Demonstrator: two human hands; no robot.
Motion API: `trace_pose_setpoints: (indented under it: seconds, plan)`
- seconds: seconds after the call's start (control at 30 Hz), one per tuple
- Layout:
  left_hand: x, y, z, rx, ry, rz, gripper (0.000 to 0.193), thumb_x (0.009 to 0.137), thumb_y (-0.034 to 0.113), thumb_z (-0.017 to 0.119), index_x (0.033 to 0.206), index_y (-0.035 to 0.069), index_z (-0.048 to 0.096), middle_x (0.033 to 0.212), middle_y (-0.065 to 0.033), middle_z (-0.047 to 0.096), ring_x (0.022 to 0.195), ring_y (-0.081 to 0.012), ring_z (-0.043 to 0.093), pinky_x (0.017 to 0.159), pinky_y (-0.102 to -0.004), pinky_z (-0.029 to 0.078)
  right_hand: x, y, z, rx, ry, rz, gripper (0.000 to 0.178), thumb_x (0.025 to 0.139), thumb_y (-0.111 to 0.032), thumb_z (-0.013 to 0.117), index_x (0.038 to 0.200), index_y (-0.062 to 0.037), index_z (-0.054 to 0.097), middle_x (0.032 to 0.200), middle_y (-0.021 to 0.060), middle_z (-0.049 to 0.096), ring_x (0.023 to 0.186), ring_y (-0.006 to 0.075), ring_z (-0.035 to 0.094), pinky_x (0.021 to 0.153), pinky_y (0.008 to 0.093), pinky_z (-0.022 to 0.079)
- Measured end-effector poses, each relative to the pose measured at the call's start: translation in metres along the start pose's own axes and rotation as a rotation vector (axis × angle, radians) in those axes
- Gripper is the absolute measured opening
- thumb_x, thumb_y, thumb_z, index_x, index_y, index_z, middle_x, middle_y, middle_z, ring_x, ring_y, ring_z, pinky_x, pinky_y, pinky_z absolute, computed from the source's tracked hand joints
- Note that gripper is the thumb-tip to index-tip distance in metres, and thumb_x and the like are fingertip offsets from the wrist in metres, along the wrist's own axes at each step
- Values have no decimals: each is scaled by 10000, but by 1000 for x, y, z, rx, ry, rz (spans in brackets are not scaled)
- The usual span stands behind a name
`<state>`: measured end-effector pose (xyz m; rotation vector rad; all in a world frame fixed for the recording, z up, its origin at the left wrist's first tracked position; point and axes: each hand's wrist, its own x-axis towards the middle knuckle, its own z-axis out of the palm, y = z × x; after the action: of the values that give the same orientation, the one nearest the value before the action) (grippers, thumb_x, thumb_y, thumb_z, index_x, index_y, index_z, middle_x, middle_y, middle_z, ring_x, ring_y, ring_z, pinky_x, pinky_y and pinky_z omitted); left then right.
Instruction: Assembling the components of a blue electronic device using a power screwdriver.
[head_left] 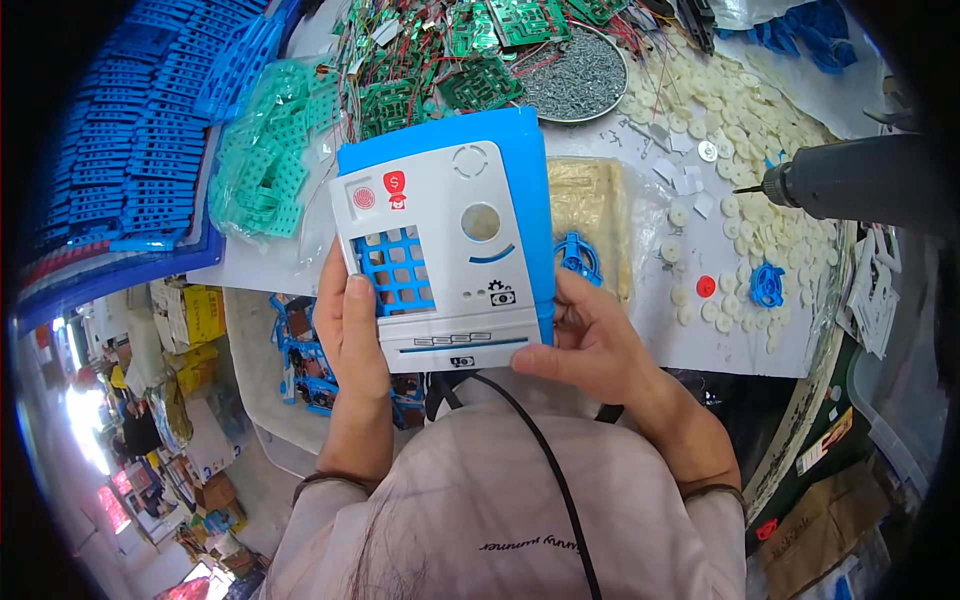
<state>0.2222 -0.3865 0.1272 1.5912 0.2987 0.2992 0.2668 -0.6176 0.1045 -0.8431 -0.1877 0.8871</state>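
Note:
In front of me I hold a white plastic money box front panel (pixel 440 200) with a round hole, a slot and a square opening crossed by a blue grid. Behind it shows a larger blue plastic part (pixel 525 190), sticking out along the top and right side; the two sit slightly askew. My left hand (pixel 352 335) grips the lower left edge, thumb on the front. My right hand (pixel 595 345) pinches the lower right corner, thumb on the white face and fingers behind. Beyond the right hand a blue ring-shaped plastic part (pixel 577 258) lies on a yellowish block (pixel 600 190).
Circuit boards with wires (pixel 480 85), a dish of screws (pixel 580 75) and pale plastic discs (pixel 740 140) cover the far table. An electric screwdriver (pixel 840 178) juts in from the right. Blue grid parts (pixel 130 130) and bagged green pieces (pixel 275 165) lie left. A bin (pixel 265 400) stands below.

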Motion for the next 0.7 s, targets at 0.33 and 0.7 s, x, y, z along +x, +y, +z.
trace_pose_setpoints:
  seconds: [0.33, 0.7]
  plan:
    - [-6, -1, 5, -41, 8, 11, 482, 1057, 282, 495, 1380, -75, 486, 1208, -107, 653, 1021, -127, 640, 896, -267, 504, -2, 1, 7, -37, 95, -19, 609, 922, 22, 684, 1463, 10, 405, 1343, 119, 593, 1215, 180, 593, 1031, 346, 499]
    - [29, 13, 16, -181, -48, -61, 390, 1084, 344, 493, 1109, -21, 628, 947, -34, 684, 841, -51, 593, 726, -216, 476, -24, 6, 9, -220, 108, -132, 586, 928, 14, 673, 1448, 47, 405, 1350, 143, 601, 1239, 194, 586, 1061, 345, 459]
